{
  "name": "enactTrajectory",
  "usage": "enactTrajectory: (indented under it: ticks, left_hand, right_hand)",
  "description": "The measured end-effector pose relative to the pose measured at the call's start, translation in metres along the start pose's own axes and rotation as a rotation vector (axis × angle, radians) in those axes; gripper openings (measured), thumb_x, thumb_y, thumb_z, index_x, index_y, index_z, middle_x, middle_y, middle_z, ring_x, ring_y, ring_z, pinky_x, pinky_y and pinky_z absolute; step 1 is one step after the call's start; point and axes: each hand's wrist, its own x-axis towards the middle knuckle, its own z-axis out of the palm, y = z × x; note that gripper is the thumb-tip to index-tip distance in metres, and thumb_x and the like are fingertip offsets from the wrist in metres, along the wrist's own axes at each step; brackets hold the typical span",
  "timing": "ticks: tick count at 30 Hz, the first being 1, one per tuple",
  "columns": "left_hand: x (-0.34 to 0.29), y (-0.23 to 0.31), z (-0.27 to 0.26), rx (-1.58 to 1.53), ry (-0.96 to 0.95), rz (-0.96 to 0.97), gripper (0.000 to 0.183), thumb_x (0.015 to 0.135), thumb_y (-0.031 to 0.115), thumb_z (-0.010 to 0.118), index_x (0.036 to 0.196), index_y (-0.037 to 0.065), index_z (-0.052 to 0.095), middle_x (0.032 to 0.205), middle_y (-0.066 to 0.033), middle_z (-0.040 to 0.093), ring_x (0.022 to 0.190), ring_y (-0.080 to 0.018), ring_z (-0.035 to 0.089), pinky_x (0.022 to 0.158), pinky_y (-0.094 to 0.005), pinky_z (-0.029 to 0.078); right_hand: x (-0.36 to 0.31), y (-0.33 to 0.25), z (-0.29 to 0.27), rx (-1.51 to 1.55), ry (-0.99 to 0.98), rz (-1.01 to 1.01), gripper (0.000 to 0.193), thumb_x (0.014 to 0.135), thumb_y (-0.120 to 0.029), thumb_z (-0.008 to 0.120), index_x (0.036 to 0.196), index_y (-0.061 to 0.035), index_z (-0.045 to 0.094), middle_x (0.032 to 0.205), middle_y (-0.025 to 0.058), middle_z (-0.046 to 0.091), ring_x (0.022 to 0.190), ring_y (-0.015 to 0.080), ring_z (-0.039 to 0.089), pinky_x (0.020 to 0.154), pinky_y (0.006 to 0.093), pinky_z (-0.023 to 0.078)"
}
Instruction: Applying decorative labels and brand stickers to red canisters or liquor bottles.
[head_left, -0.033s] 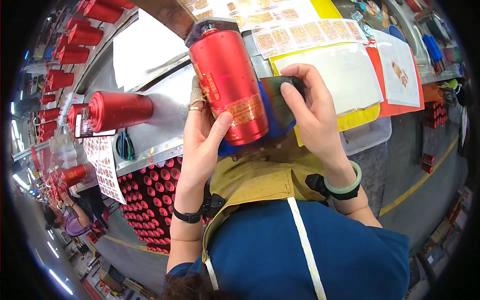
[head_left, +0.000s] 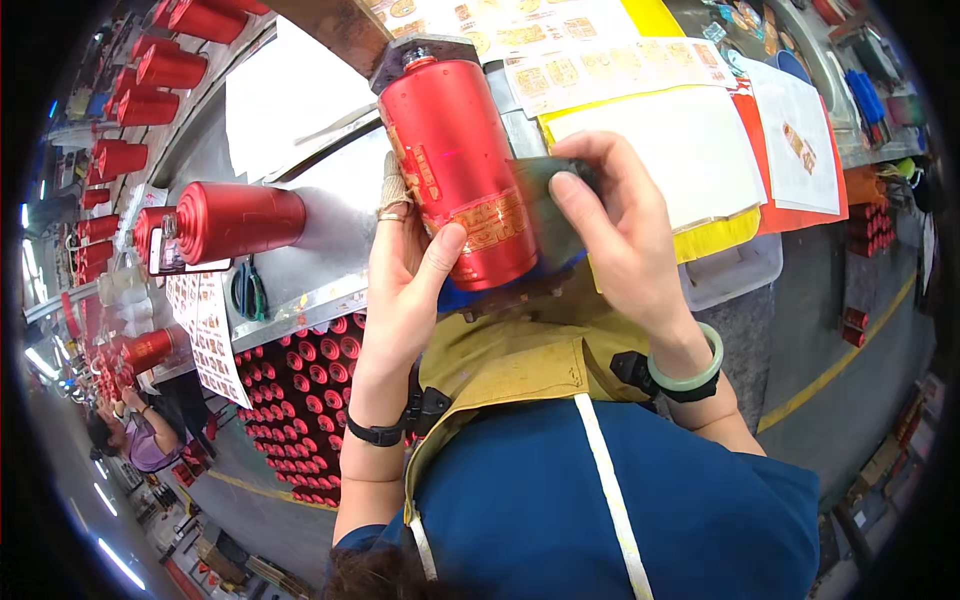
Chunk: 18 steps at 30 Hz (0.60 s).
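A glossy red metal bottle (head_left: 450, 150) lies before me with its narrow neck held at a metal fixture (head_left: 420, 52). Gold decals mark its side, and a wide gold decal (head_left: 490, 222) lies near its base. My left hand (head_left: 405, 255) is wrapped along the bottle's left side, its thumb close to the wide decal and one finger bound in beige tape. Between the thumb and fingers of my right hand (head_left: 620, 210) is a dark green flat scraper (head_left: 550, 205). The scraper's blurred left edge meets the bottle's right side.
Another red bottle (head_left: 245, 213) lies at left beside a phone (head_left: 160, 252) and scissors (head_left: 250, 290). Decal sheets (head_left: 610, 70) and white paper (head_left: 650, 150) cover the bench at right. Red bottles fill a crate (head_left: 300, 390) below. A co-worker (head_left: 150, 435) is at far left.
My right hand has shifted slightly left with the scraper, bringing its edge up to the bottle. My left hand and the bottle have stayed put.
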Motion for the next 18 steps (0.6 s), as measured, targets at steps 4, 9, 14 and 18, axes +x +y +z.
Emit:
enactTrajectory:
  ticks: [4,9,14,18]
  left_hand:
    - [-0.002,-0.005,0.001,0.008,-0.005,0.011,0.068,0.105,0.007,0.057,0.161,-0.003,0.02,0.157,-0.0158,0.041,0.144,-0.0241,0.043,0.119,-0.0404,0.035]
    - [0.002,-0.013,-0.001,0.043,0.002,0.11,0.065,0.106,0.009,0.057,0.159,-0.004,0.022,0.154,-0.0157,0.044,0.141,-0.0227,0.045,0.118,-0.0385,0.037]
    - [0.001,-0.014,-0.001,-0.013,0.008,0.085,0.072,0.103,0.003,0.06,0.161,-0.006,0.018,0.155,-0.0172,0.042,0.142,-0.0222,0.044,0.118,-0.0373,0.036]
    - [-0.003,-0.036,-0.004,0.088,0.228,0.321,0.077,0.099,0.004,0.065,0.161,-0.007,0.02,0.16,-0.0233,0.039,0.143,-0.0257,0.045,0.119,-0.0409,0.036]
  right_hand:
    - [-0.008,-0.007,0.007,-0.244,-0.009,0.053,0.018,0.095,-0.003,0.068,0.112,0.0011,0.065,0.096,0.0116,0.069,0.087,0.0201,0.067,0.079,0.0332,0.054]
    - [0.002,-0.001,-0.004,-0.447,0.085,-0.088,0.019,0.093,-0.002,0.07,0.111,0.0013,0.066,0.096,0.0151,0.07,0.084,0.025,0.068,0.078,0.0356,0.054]
    - [0.002,-0.002,0.007,-0.382,-0.025,-0.099,0.018,0.093,-0.003,0.069,0.111,0.0003,0.067,0.096,0.0161,0.071,0.083,0.0279,0.07,0.077,0.0352,0.054]
    - [0.018,0.012,-0.022,-0.521,0.068,-0.091,0.021,0.093,-0.002,0.069,0.113,0.0018,0.066,0.102,0.0179,0.073,0.093,0.0273,0.072,0.084,0.0355,0.055]
